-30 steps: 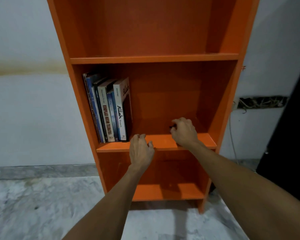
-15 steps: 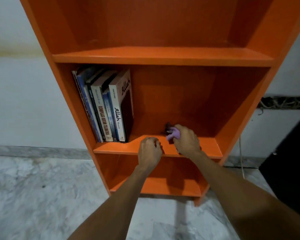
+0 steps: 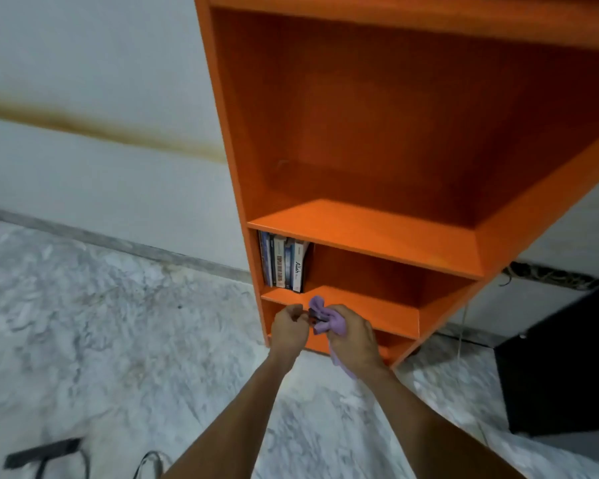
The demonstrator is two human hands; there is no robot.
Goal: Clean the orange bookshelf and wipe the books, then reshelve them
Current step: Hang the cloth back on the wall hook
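Note:
The orange bookshelf (image 3: 377, 233) stands against a white wall. Several books (image 3: 286, 262) stand upright at the left end of a lower shelf. In front of that shelf, my right hand (image 3: 355, 337) grips a bunched purple cloth (image 3: 327, 316). Close beside it, my left hand (image 3: 287, 328) has curled fingers touching a small dark thing at the cloth's edge; what that thing is cannot be told. Both hands hover just off the shelf's front edge.
The floor (image 3: 101, 323) is grey-white marble. A black cabinet or box (image 3: 561, 368) stands right of the bookshelf. Loose cables (image 3: 547, 274) hang along the wall behind it. Dark straps (image 3: 45, 456) lie on the floor at the lower left.
My view has pulled back and up, so the upper compartment now fills the frame. My right hand lifted the purple cloth off the shelf, and both hands came together in front of it.

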